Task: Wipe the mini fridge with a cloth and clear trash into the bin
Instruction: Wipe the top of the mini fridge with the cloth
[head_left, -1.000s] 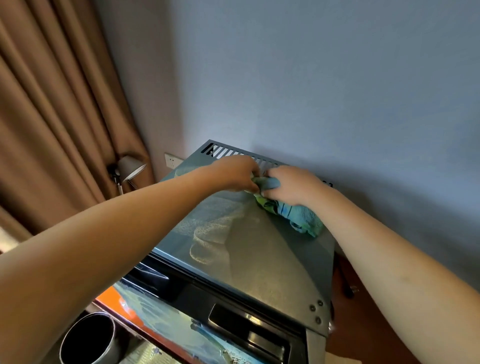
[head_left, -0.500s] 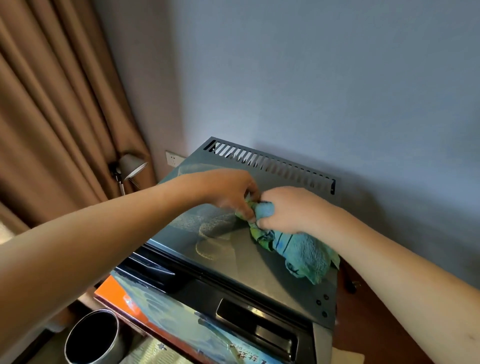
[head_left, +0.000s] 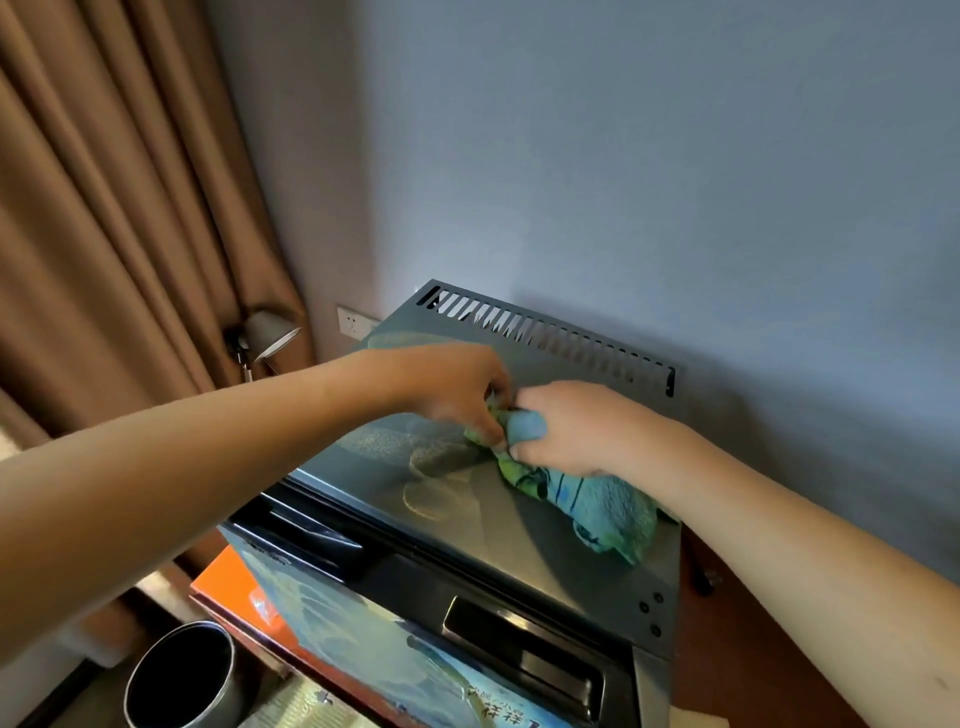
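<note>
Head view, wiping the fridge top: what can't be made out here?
- Fingertips of the right hand: buried in the cloth.
- Fridge top beneath the cloth and both hands: covered, so its cleanliness is unknown.
- Inside of the bin: dark, partly cut off by the bottom edge.
- Door print: cropped, text too small.
- Left hand: fingertips hidden in cloth.

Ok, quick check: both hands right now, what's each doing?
Left hand: fingers pinch the cloth on the fridge top.
Right hand: grips the same cloth.

place: hotel-like room | cues: mini fridge (head_left: 498, 525), curtain (head_left: 119, 208), wall socket (head_left: 352, 322)
</note>
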